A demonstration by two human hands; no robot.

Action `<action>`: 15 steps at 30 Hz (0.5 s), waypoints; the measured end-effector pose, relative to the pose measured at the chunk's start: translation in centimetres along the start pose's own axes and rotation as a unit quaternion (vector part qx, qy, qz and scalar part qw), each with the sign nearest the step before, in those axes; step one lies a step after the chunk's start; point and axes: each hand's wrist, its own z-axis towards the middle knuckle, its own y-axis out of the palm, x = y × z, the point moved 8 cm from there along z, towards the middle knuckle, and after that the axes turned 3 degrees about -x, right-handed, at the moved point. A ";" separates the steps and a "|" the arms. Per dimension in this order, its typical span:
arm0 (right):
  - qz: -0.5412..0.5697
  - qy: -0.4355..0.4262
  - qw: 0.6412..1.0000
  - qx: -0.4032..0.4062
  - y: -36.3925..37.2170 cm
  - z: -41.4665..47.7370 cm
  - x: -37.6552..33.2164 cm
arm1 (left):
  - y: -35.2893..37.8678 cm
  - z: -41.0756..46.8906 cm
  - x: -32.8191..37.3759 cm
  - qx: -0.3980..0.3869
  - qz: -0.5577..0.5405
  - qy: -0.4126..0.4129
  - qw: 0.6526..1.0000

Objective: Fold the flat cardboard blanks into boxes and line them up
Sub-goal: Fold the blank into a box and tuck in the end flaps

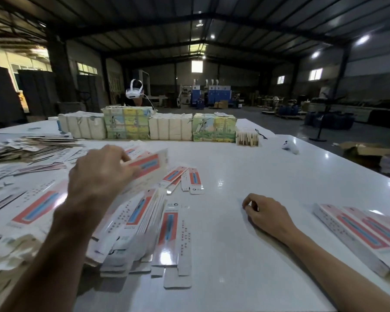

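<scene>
Left grip (101, 174) pinches one flat blank (150, 166), lifted centre-left above the blank pile (133, 224). Right grip (267, 213) rests on table (245, 172), loosely curled, empty. Blank likely light, thin, glossy, crease-prone: hold long edges, not flaps. Folded boxes (356, 233) lined up lower right.

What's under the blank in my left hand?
A fanned pile of flat blanks on the white table. The left hand and its held blank hide part of the pile.
</scene>
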 end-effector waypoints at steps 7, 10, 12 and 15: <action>0.483 0.055 0.873 0.040 -1.3 0.2 1.4 | 7.6 3.0 9.2 -0.123 -0.172 0.131 0.969; 0.585 0.132 0.800 0.022 -0.7 0.1 3.1 | 13.0 2.4 12.0 -0.237 -0.211 0.160 0.935; 0.595 0.151 0.789 0.007 -0.4 0.1 3.5 | 15.7 2.2 12.7 -0.270 -0.223 0.159 0.923; 0.601 0.141 0.786 0.031 -1.0 0.2 3.8 | 18.5 2.5 12.3 -0.274 -0.296 0.107 0.909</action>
